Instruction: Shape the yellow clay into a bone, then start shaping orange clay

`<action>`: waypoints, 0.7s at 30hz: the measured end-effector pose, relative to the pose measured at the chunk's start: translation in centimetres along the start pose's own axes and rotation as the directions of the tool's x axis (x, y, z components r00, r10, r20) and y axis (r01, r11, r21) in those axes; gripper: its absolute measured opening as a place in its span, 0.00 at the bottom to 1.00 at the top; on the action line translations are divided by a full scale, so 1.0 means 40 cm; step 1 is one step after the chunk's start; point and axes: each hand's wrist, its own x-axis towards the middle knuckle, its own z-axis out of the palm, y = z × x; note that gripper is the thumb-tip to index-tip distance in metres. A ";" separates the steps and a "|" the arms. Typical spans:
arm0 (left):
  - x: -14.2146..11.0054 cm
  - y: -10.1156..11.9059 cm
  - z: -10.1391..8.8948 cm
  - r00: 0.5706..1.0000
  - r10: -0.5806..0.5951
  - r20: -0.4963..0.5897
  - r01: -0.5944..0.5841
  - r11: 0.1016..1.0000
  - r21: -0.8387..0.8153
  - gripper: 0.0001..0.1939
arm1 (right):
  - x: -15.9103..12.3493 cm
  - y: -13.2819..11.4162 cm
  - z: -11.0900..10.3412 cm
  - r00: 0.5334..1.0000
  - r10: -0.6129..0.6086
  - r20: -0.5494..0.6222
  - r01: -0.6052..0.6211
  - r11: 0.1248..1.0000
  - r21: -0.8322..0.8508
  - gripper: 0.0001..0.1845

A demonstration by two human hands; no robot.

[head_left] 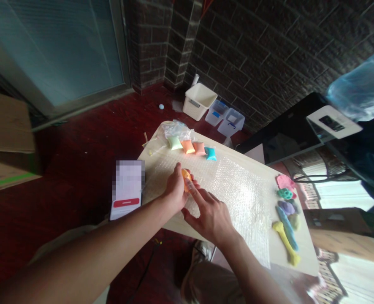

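Counted two hands: one left hand (176, 188), one right hand (212, 215). Tallied one orange item (185, 174). Recorded four packets: one pale green packet (174, 142), one orange packet (187, 146), one pink packet (199, 148), one teal packet (210, 153). Logged at least six shaped pieces: one pink piece (285, 182), one green piece (284, 194), one purple piece (286, 207), one blue piece (287, 228), one yellow piece (285, 243), one olive piece (295, 222). Unable to fix exact total. Found one table (302, 257), one sheet of bubble wrap (247, 198), one phone (126, 181), one white basket (195, 110), two clear tubs (226, 128) and at least two cardboard boxes (8, 126).
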 end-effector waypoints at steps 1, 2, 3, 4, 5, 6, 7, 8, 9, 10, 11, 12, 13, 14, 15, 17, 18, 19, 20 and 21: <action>-0.003 -0.003 0.001 1.000 0.004 -0.003 -0.004 1.000 0.014 0.21 | 0.000 -0.001 0.001 1.000 0.007 -0.008 -0.007 1.000 0.006 0.48; -0.007 -0.005 0.002 1.000 0.008 -0.010 -0.007 1.000 0.030 0.20 | -0.001 -0.002 0.004 1.000 0.017 -0.017 -0.016 1.000 0.013 0.50; -0.010 -0.008 0.004 1.000 0.013 -0.015 -0.012 0.999 0.047 0.20 | -0.001 -0.003 0.007 0.999 0.028 -0.027 -0.027 0.999 0.022 0.51; -0.013 -0.010 0.006 1.000 0.023 -0.017 -0.021 0.998 0.062 0.20 | -0.001 -0.004 0.011 0.999 0.039 -0.036 -0.038 0.999 0.029 0.52; -0.014 -0.011 0.008 0.999 0.037 -0.011 -0.036 0.997 0.070 0.20 | -0.001 -0.004 0.014 0.998 0.050 -0.042 -0.049 0.998 0.034 0.52; -0.015 -0.011 0.009 0.998 0.055 0.002 -0.055 0.996 0.070 0.21 | 0.000 -0.003 0.017 0.997 0.058 -0.046 -0.056 0.998 0.036 0.52; -0.014 -0.010 0.009 0.997 0.075 0.018 -0.076 0.995 0.063 0.21 | 0.002 -0.001 0.018 0.997 0.060 -0.045 -0.058 0.998 0.036 0.53; -0.013 -0.008 0.009 0.996 0.089 0.030 -0.091 0.994 0.055 0.21 | 0.005 0.003 0.018 0.998 0.054 -0.040 -0.053 0.998 0.035 0.52; -0.011 -0.005 0.008 0.995 0.093 0.035 -0.094 0.994 0.049 0.21 | 0.007 0.007 0.017 0.999 0.040 -0.029 -0.039 0.999 0.031 0.51; -0.010 -0.002 0.007 0.996 0.085 0.032 -0.086 0.995 0.049 0.20 | 0.010 0.012 0.015 1.000 0.020 -0.015 -0.020 1.000 0.024 0.50; -0.008 0.001 0.005 0.997 0.073 0.025 -0.074 0.996 0.054 0.20 | 0.012 0.017 0.012 1.000 -0.002 0.002 0.002 1.000 0.014 0.48; -0.008 0.003 0.002 0.998 0.064 0.016 -0.065 0.996 0.065 0.20 | 0.014 0.021 0.009 1.000 -0.022 0.017 0.022 1.000 0.001 0.47; -0.008 0.005 0.000 0.998 0.062 0.013 -0.063 0.995 0.079 0.20 | 0.016 0.023 0.007 0.999 -0.032 0.027 0.033 0.999 -0.015 0.45; -0.008 0.005 -0.001 0.997 0.069 0.016 -0.071 0.993 0.096 0.21 | 0.017 0.022 0.005 0.999 -0.032 0.031 0.033 0.999 -0.033 0.44; -0.008 0.004 -0.003 0.996 0.084 0.021 -0.086 0.990 0.115 0.21 | 0.018 0.019 0.004 0.999 -0.022 0.026 0.024 0.998 -0.051 0.44; -0.007 -0.002 -0.005 0.992 0.123 0.027 -0.125 0.982 0.143 0.22 | 0.019 0.009 0.007 1.000 0.004 0.000 -0.004 0.997 -0.071 0.45; -0.005 -0.007 -0.007 0.989 0.142 0.029 -0.145 0.978 0.152 0.23 | 0.019 0.002 0.009 1.000 0.016 -0.016 -0.018 0.997 -0.072 0.47; -0.001 -0.013 -0.009 0.986 0.163 0.028 -0.165 0.973 0.159 0.23 | 0.020 -0.004 0.012 0.999 0.028 -0.029 -0.030 0.997 -0.067 0.48; 0.004 -0.019 -0.011 0.982 0.186 0.025 -0.188 0.968 0.165 0.22 | 0.021 -0.009 0.015 0.998 0.040 -0.040 -0.042 0.997 -0.061 0.49; 0.010 -0.025 -0.014 0.978 0.209 0.022 -0.210 0.963 0.170 0.22 | 0.022 -0.013 0.017 0.997 0.054 -0.048 -0.057 0.997 -0.057 0.50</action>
